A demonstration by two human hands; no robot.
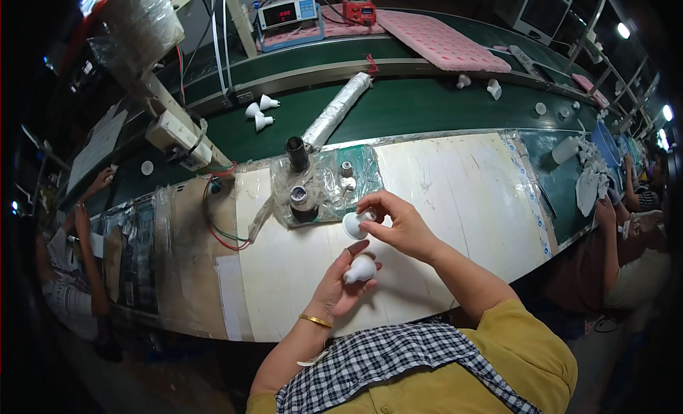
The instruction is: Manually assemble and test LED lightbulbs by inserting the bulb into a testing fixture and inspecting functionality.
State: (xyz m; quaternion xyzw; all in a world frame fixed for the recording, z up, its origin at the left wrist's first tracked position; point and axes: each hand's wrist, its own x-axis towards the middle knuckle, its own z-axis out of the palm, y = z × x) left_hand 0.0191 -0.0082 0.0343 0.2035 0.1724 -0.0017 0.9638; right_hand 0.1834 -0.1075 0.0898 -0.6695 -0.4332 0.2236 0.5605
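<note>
My left hand (337, 289) is closed around a white spotlight bulb (363, 269), palm up, over the pale work board. Just above it, my right hand (404, 230) pinches a second white bulb (352, 226) between thumb and fingers, its wide round face tilted to the left. The two bulbs are close together but apart. Beyond my hands sits a plastic-wrapped fixture (329, 200) that bears a black upright tube (296, 155), a metal-topped black socket (304, 202) and a small metal post (346, 169).
Three white bulbs (263, 120) lie on the green conveyor belt (420, 104), with more at the right. A foil-wrapped bar (338, 113) crosses it. A meter (288, 19) and a red device (358, 11) stand behind. Co-workers' hands (99, 180) show at both sides.
</note>
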